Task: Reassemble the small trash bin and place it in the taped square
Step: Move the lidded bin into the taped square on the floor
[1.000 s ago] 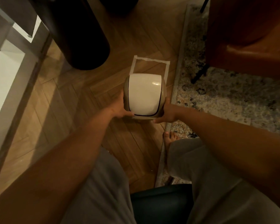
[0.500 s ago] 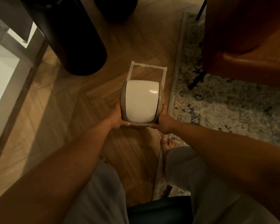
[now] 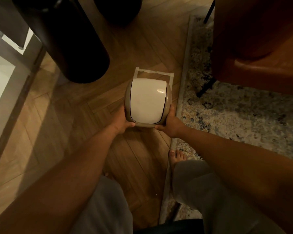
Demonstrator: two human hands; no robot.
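Nearest the camera are the person's grey trouser legs, knees bent. A bare foot shows its toes at the edge of the rug. A dark seat edge shows at the bottom of the view, between the legs.

Both forearms reach forward over the wooden floor. The left hand is closed on the left side of the bin, thumb laid along its near lower edge. The right hand is closed on the right side, fingers running up the wall and thumb under the near edge. The bin is beige with a white swing lid seated in its top, so it looks put together. Whether its base touches the floor cannot be told from this angle.

The bin covers the near part of the taped square. Only the far strip of tape and short pieces of the two side strips show beyond it. The right side of the bin sits just beside the rug's border.

To the left and farther off, a large black round container stands near the far left corner of the square. A second dark round shape lies behind it at the top. A pale cabinet runs along the left edge.

To the right, a brown leather chair stands on the patterned rug, one thin black leg slanting down near the square's right side.
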